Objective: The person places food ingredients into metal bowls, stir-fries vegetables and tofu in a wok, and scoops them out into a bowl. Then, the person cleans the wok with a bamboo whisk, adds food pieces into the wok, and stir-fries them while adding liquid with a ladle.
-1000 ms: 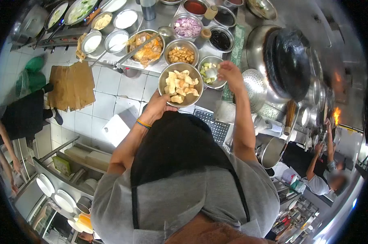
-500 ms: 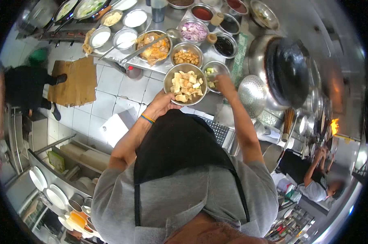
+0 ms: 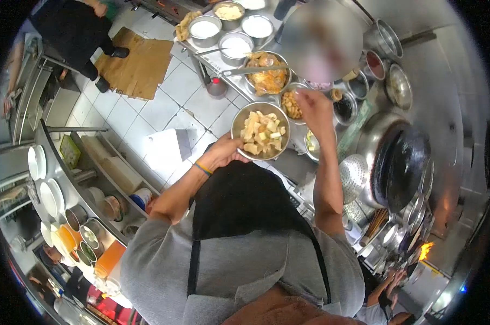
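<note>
My left hand (image 3: 225, 152) grips the rim of a metal bowl (image 3: 235, 127), thumb on the inside edge. Pale yellow-brown chunks and a few pale green pieces (image 3: 263, 135) fill the bowl. Over the edge of a smaller bowl of browned cubes (image 3: 289, 104) is my right hand (image 3: 316, 112), its fingers bunched together; whatever they pinch is hidden. Behind my right forearm, a bowl of pale green pieces (image 3: 310, 142) shows in part. Beyond the held bowl sits a bowl of orange-brown food (image 3: 267, 77), with a long metal utensil (image 3: 247, 71) across it.
Several tins of white contents (image 3: 236, 45) line the counter. To the right are a perforated ladle (image 3: 354, 177), a large dark wok (image 3: 404, 170) and a flame (image 3: 426, 250). A person (image 3: 74, 30) stands by cardboard (image 3: 131, 65) at left; another person's arms (image 3: 383, 287) show at lower right.
My right hand has gone from the bowl of green pieces to the browned cubes. More green pieces show in the held bowl. My view has turned, shifting the surroundings.
</note>
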The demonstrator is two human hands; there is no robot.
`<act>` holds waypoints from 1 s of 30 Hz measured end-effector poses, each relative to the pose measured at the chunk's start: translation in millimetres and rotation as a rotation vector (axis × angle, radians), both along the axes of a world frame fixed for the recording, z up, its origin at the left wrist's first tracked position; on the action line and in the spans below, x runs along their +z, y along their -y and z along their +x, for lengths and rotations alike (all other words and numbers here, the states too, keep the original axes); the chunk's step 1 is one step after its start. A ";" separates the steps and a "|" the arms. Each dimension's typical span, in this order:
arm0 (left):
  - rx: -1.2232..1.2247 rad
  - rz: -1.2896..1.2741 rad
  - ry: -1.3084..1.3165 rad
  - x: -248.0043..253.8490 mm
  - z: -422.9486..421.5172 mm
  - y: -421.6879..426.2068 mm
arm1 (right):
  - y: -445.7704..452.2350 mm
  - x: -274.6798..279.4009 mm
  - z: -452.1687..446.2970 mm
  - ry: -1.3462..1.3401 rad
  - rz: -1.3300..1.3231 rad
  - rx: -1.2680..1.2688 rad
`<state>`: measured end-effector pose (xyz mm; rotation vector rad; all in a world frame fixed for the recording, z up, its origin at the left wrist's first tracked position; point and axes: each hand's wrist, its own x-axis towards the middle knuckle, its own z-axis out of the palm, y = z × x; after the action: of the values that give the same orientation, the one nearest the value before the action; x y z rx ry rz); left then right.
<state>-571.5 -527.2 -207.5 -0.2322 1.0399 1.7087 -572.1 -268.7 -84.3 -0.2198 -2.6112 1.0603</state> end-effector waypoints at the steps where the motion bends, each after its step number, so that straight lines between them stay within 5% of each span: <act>1: 0.051 0.014 -0.002 6.5 1.9 11.0 | 7.7 1.3 -20.4 -0.051 0.041 0.044; 4: 0.129 -0.056 0.020 9.0 5.4 45.0 | 52.3 10.5 -82.1 -0.094 0.033 0.190; 10: 0.440 -0.099 0.011 12.0 8.2 93.3 | 135.9 -78.9 -215.4 -0.077 0.204 0.415; 14: 0.562 -0.096 0.022 17.7 -0.1 115.1 | 132.6 -109.0 -255.3 0.208 0.380 0.590; 21: 0.715 -0.111 0.005 26.3 -23.1 139.9 | 53.3 -14.4 -203.6 -0.219 0.127 0.397; 30: 0.776 -0.152 -0.089 34.5 -70.5 141.1 | 24.8 -17.7 -207.7 -0.121 -0.178 0.166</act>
<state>-642.0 -668.3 -173.0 -0.7371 1.2374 2.3399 -779.8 -293.5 -102.0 0.0220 -2.4628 1.3203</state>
